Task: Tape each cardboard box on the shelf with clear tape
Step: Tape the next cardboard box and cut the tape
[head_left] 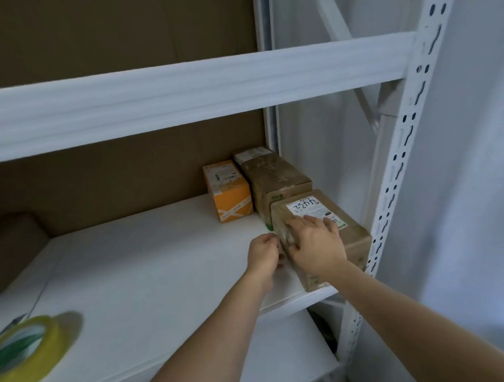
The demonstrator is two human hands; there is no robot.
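Note:
A brown cardboard box (352, 236) with a white label marked 4432 stands at the right front of the white shelf (147, 266). My right hand (315, 245) presses flat on its top, fingers spread, thumb over the left edge. My left hand (263, 253) is against the box's left face, its fingers curled together in a pinch where a shiny strip of clear tape shows at the corner. A yellowish tape roll (28, 355) lies at the shelf's front left, apart from both hands.
Behind the near box stand a taller brown box (273, 175), an orange box (231, 191) and a small labelled box (251, 153). A blurred brown box (12, 245) sits far left. The upper beam (185, 101) and the perforated upright (401, 157) frame the bay.

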